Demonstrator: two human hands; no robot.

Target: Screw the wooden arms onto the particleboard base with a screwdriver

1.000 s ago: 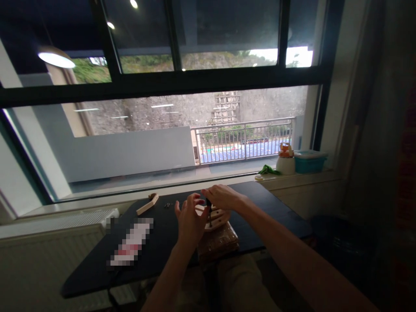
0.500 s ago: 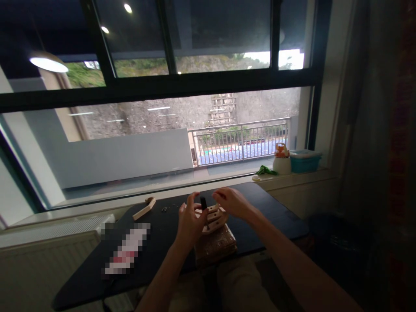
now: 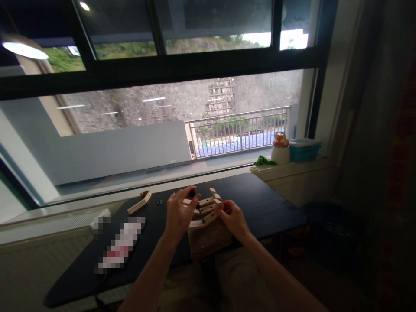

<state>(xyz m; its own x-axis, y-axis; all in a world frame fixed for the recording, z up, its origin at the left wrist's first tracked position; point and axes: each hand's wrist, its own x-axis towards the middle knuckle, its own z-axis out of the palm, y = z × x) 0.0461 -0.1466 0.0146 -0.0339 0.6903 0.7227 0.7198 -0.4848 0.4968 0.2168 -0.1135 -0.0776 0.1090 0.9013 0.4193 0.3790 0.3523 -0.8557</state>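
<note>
My left hand (image 3: 179, 213) is closed around the black handle of a screwdriver (image 3: 193, 193). The thin shaft slants down to the near strip of a pale wooden assembly (image 3: 210, 208), made of several bent strips with dark holes. At the assembly's right end, my right hand (image 3: 234, 220) grips the wood between thumb and fingers. Beneath it lies a brown wrapped block (image 3: 208, 240), partly covered by the wood and my right hand.
On the dark table (image 3: 256, 208), a separate bent wooden piece (image 3: 139, 203) and small screws (image 3: 160, 202) lie at the back left. A blurred flat packet (image 3: 120, 247) is nearer. The sill holds a green cloth (image 3: 264, 160), a white bottle (image 3: 280, 154) and a teal box (image 3: 304, 151).
My right hand has come down from above the assembly and now grips its right end. The screwdriver in my left hand leans further left. The whole view has shifted slightly.
</note>
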